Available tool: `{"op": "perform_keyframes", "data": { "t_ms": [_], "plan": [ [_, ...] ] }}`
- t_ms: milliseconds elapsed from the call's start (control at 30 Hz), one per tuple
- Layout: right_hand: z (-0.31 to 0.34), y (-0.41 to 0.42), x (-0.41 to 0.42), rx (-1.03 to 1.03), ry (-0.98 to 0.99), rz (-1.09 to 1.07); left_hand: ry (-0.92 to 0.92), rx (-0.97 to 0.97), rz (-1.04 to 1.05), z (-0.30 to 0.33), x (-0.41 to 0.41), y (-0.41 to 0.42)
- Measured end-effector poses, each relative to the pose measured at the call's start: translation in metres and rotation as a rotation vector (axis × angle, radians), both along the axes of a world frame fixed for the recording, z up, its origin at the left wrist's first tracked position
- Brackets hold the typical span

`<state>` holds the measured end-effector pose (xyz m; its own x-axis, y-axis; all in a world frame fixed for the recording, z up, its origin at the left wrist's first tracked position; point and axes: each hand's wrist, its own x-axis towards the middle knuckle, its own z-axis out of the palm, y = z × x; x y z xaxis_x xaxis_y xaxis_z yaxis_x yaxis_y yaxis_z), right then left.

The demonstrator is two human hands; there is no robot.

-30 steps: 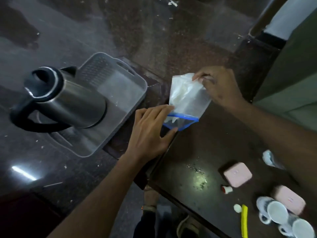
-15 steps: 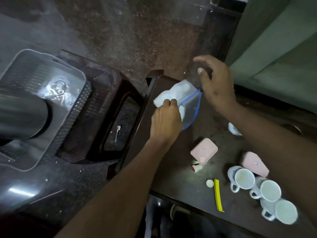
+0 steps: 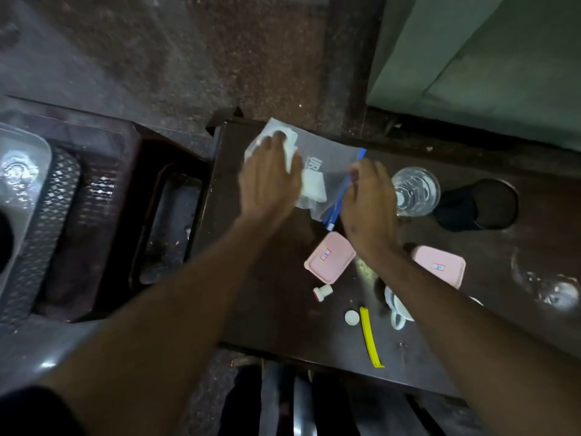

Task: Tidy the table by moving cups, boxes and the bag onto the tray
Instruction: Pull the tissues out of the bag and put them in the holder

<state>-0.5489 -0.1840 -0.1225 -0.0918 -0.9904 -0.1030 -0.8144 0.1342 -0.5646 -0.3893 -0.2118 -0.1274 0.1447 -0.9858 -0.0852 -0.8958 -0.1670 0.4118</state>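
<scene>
Bag (image 3: 327,158) lay on the table (image 3: 267,294), not on the tray (image 3: 47,215), which stood well left of the bag. We noted the left hand (image 3: 270,180) with fingers curled over the bag's white-stuffed left end. The right hand (image 3: 367,199) pinched the bag's blue zip edge, blurred. First pink box (image 3: 329,258) lay just near-side of the bag, second pink box (image 3: 438,265) near-right of it.

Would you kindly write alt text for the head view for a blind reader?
The left hand rests on a clear zip bag with white contents on a dark table, while the right hand pinches its blue seal. Two pink boxes lie nearby.
</scene>
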Motion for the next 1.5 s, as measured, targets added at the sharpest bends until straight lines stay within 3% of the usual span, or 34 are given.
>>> {"op": "perform_keyframes", "data": {
  "t_ms": [67, 233, 467, 567, 700, 833, 1033, 1200, 1267, 1367, 1500],
  "plan": [
    [-0.003, -0.004, 0.01, -0.04, 0.04, 0.085, -0.126, -0.032, -0.106, -0.013, 0.03, -0.016],
    [-0.037, -0.017, 0.048, -0.013, 0.167, 0.375, -0.281, 0.155, -0.515, -0.051, 0.065, -0.025],
    [-0.086, -0.012, 0.037, 0.063, 0.34, 0.53, -0.287, 0.137, -0.422, -0.078, 0.084, 0.005],
    [-0.075, -0.011, 0.024, 0.001, 0.327, 0.474, -0.25, 0.15, -0.394, -0.073, 0.08, 0.005],
    [-0.045, 0.001, 0.022, -0.058, 0.24, 0.229, -0.144, 0.097, -0.324, -0.056, 0.067, 0.002],
    [-0.038, 0.005, 0.031, 0.041, 0.216, -0.019, -0.097, 0.084, -0.309, -0.048, 0.057, 0.001],
    [-0.039, -0.015, 0.039, 0.2, -0.098, -0.368, 0.084, 0.23, -0.12, -0.048, 0.059, 0.006],
    [-0.034, -0.02, 0.036, 0.32, -0.756, -0.501, 0.199, 0.129, -0.102, -0.047, 0.071, 0.009],
    [-0.035, -0.025, 0.031, 0.35, -0.914, -0.501, 0.23, 0.111, -0.054, -0.046, 0.076, 0.006],
    [-0.038, -0.029, 0.025, 0.382, -0.906, -0.395, 0.253, 0.102, -0.02, -0.046, 0.08, 0.001],
    [-0.04, -0.034, 0.021, 0.382, -0.744, -0.213, 0.314, 0.113, 0.074, -0.045, 0.081, -0.001]
  ]
}}
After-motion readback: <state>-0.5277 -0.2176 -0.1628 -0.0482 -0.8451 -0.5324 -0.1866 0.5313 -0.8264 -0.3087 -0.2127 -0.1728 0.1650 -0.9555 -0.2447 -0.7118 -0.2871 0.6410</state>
